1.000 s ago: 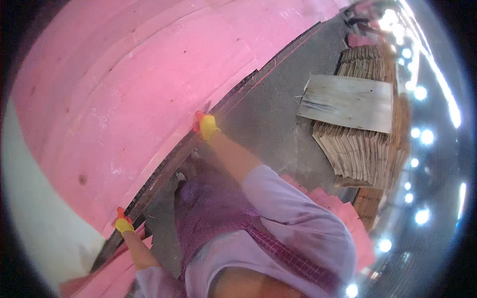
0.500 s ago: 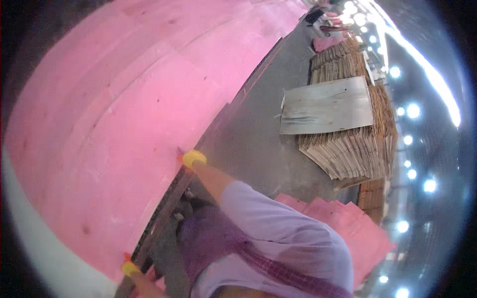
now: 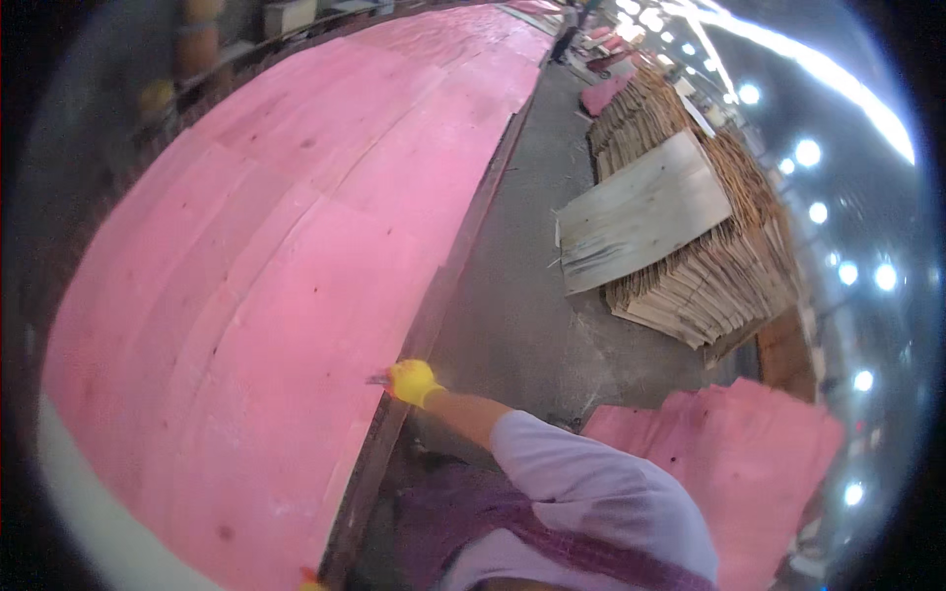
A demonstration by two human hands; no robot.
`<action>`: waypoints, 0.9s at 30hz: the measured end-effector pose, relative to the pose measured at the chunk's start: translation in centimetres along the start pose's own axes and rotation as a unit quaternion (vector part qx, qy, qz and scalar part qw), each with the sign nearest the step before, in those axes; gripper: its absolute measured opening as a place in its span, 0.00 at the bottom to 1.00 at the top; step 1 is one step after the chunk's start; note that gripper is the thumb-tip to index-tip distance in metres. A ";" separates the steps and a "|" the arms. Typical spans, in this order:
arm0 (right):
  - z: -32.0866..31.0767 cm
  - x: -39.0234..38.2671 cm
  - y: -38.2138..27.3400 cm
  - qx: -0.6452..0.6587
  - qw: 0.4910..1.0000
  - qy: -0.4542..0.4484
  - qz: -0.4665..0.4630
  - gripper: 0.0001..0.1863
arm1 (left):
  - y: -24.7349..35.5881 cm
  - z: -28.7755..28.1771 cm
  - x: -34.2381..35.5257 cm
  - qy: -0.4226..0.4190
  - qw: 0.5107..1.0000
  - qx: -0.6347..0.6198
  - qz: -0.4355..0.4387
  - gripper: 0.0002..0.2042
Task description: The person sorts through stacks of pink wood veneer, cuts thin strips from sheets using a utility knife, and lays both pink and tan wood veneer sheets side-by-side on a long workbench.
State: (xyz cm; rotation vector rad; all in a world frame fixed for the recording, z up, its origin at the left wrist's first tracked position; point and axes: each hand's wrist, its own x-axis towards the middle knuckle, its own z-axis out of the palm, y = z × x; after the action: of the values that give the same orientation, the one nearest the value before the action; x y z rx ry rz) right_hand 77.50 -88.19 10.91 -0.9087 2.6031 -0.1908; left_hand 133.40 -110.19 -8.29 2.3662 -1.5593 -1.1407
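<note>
Wide sheets of pink wood veneer (image 3: 286, 325) overlap along a long bench to my left. My right hand (image 3: 411, 382), in a yellow glove with orange on the fingers, is closed at the near edge of the sheets. A short, thin greyish tool (image 3: 378, 379), its kind too blurred to make out, sticks out of its fingers over the pink surface. Only the orange fingertips and a bit of yellow of my left hand (image 3: 311, 579) show at the bottom edge of the picture, by the sheets' edge. The rest of that hand is cut off.
A dark rail (image 3: 367, 492) runs along the bench. Across the grey floor (image 3: 512, 286) stand tall stacks of tan veneer (image 3: 690, 295), one pale sheet (image 3: 645, 212) lying on top. A pile of pink sheets (image 3: 739, 443) is at my right. Someone stands at the far end.
The view has turned and shifted, so the bench's far side now shows. My right hand appears lower and further right, its tool plainer; my left hand has nearly left the picture.
</note>
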 end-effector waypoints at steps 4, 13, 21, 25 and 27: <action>-1.9 -7.7 3.6 0.027 0.995 0.024 0.089 0.16 | 4.8 1.4 -1.7 0.023 0.997 -0.039 0.060 0.26; -3.1 -22.8 20.2 0.091 0.883 -0.028 0.460 0.26 | 17.1 9.3 -7.7 0.006 0.965 -0.135 0.224 0.27; -5.1 -26.1 30.5 0.224 0.846 0.037 0.483 0.31 | 24.5 16.9 -12.8 -0.105 0.900 -0.294 0.304 0.29; -6.7 -26.1 36.4 0.438 0.696 0.070 0.565 0.24 | 28.6 21.1 -14.7 -0.206 0.844 -0.400 0.290 0.29; -7.0 -25.7 39.1 0.460 0.679 0.108 0.562 0.26 | 31.8 22.4 -18.2 -0.152 0.861 -0.206 0.439 0.30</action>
State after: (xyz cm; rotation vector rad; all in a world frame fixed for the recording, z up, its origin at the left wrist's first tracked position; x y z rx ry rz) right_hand 70.92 -41.54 15.47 1.0934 2.2164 -1.1114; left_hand 91.69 -103.35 -0.42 1.0097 -1.8963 -1.4048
